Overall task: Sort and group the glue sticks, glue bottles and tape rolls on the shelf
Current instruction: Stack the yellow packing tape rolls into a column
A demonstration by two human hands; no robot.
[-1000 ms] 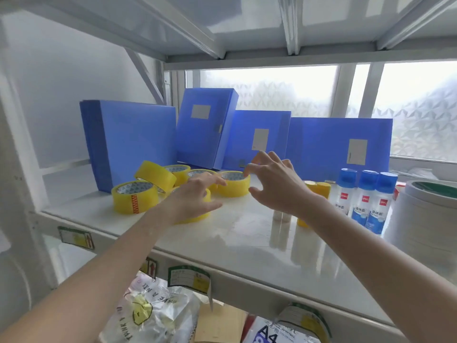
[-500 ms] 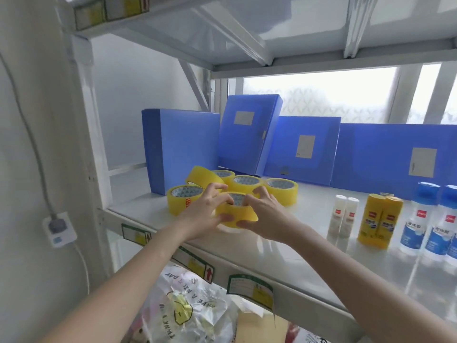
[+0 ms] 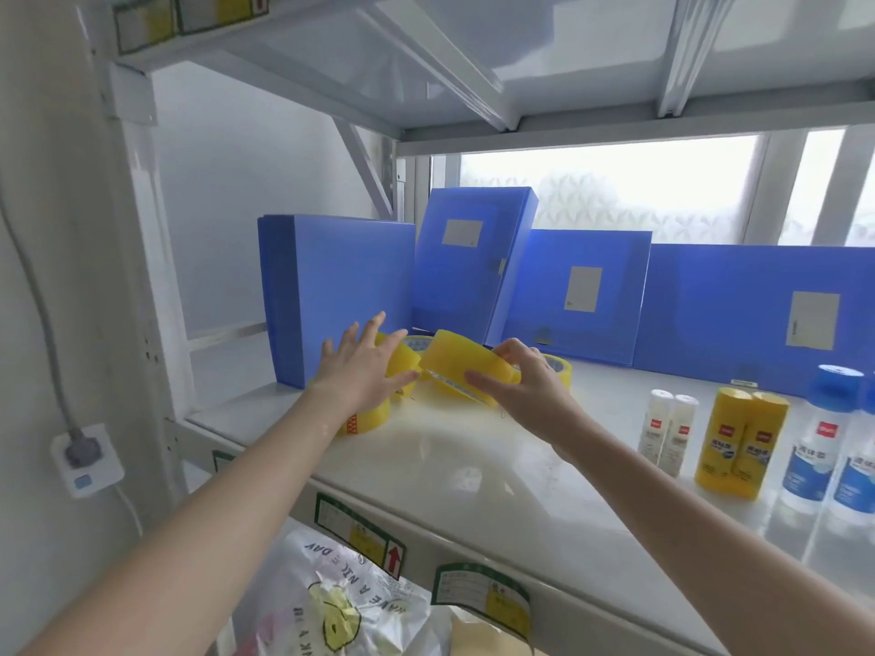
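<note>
Gripping a tilted tape roll (image 3: pixel 466 364), right hand (image 3: pixel 525 390).

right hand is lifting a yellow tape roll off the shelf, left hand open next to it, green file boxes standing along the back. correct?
Not quite: the file boxes are blue, as the head view shows. The right hand does hold a tilted yellow tape roll above the shelf, left hand open beside it.

Glossy white shelf (image 3: pixel 473 471); translucent yellow tape roll (image 3: pixel 466 366); matt blue plastic folders (image 3: pixel 341 277).
</note>
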